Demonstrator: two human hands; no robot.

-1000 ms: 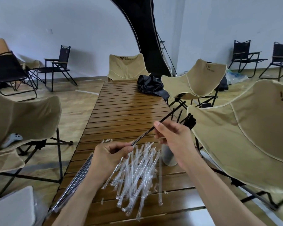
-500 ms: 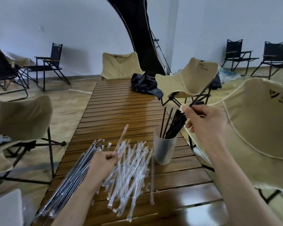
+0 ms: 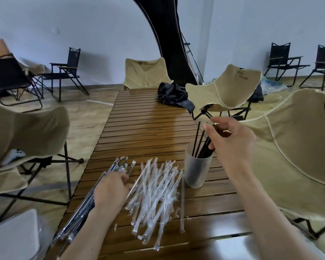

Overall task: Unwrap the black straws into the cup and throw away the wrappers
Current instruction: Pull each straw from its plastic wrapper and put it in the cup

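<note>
**Straws in cup, both hands over the table**

Frosted cup stands upright on the slatted wooden table, right of centre. Black straws stick out of it, fanned and leaning right. Right hand hovers just above/behind the straw tops, fingers loosely curled and spread; thumb and index near the straw ends, but can't tell whether they touch or pinch one.

Left hand lies low on the near-left part of the table, on the bundle of wrapped straws, which runs diagonally from near left toward far right. Fingers bent over the far end of that bundle; whether they actually grip a straw can't be told.

Btwn the two hands: a loose heap of empty clear wrappers, criss-crossed on the table, just left of the cup. One wrapper lies apart at the heap's right edge, near the cup's base.

Far end of table: crumpled black bag. Beige folding chairs stand around the table.
</note>
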